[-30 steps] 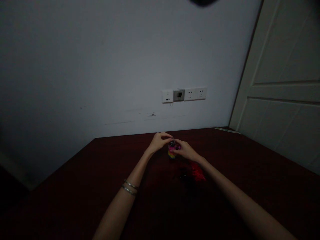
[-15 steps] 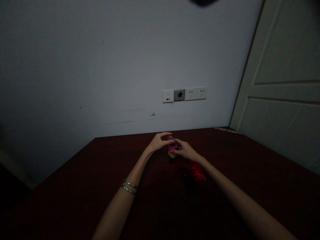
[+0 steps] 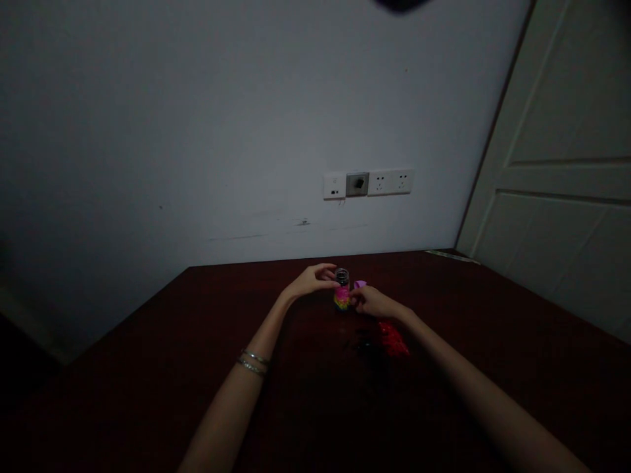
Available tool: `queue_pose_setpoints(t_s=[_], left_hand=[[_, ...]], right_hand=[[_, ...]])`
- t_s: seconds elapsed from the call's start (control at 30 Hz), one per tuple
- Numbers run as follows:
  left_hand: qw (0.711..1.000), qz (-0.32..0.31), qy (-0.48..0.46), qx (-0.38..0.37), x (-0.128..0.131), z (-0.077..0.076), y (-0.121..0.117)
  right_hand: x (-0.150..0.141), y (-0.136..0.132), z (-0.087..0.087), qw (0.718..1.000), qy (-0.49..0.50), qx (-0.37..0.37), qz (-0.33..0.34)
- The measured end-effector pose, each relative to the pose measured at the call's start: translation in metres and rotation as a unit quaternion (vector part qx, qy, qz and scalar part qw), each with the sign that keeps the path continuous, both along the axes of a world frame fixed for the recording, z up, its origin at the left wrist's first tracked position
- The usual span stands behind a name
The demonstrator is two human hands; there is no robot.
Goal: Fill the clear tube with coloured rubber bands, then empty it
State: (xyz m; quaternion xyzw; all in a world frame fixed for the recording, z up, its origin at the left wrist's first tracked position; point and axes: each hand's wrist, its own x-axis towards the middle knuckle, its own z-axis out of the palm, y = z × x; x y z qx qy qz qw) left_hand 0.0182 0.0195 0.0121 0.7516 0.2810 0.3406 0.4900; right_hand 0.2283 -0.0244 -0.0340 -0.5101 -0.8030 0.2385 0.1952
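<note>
A small clear glass jar [image 3: 342, 286] stands upright on the dark red-brown table [image 3: 221, 309], its round mouth uncovered. Layers of pink, yellow and blue show through its wall. My left hand [image 3: 314, 280] reaches in from the left, with thumb and fingers closed about the jar's upper part. On the other side, my right hand [image 3: 372, 301] is low beside the jar, its fingers curled together. A small pink curved piece [image 3: 360, 284] sticks up from behind those fingers; its lower part is hidden, and its kind does not show.
A loose red heap [image 3: 393, 339] and a dark heap [image 3: 367, 348] lie on the table near my right forearm. Behind stands a pale wall with sockets [image 3: 389, 182]. A flat strip [image 3: 451, 257] lies at the back right, by a panelled door [image 3: 552, 177].
My right hand has moved away from the jar's mouth, down and to the right, with the pink piece. The jar's rim now shows. My left hand stays at the jar.
</note>
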Motion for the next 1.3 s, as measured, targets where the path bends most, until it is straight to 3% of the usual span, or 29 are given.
queue_pose_setpoints(t_s=[0.2,0.33,0.73,1.13,1.3], left_hand=[[0.996,0.056,0.024,-0.058,-0.019,-0.015,0.010],[0.992,0.088,0.008,-0.087,-0.024,-0.031,0.017],[0.979,0.158,-0.045,-0.121,-0.032,-0.072,0.034],[0.978,0.171,-0.056,-0.102,-0.030,-0.076,0.035],[0.979,0.176,-0.045,-0.094,-0.029,-0.075,0.034]], right_hand=[[0.004,0.006,-0.012,0.999,-0.021,0.025,0.001],[0.002,0.004,-0.010,0.999,-0.027,0.042,0.023],[0.002,-0.022,0.030,0.990,-0.065,-0.089,0.085],[0.005,-0.047,0.040,0.973,-0.135,-0.136,0.132],[0.000,-0.054,0.038,0.974,-0.153,-0.126,0.111]])
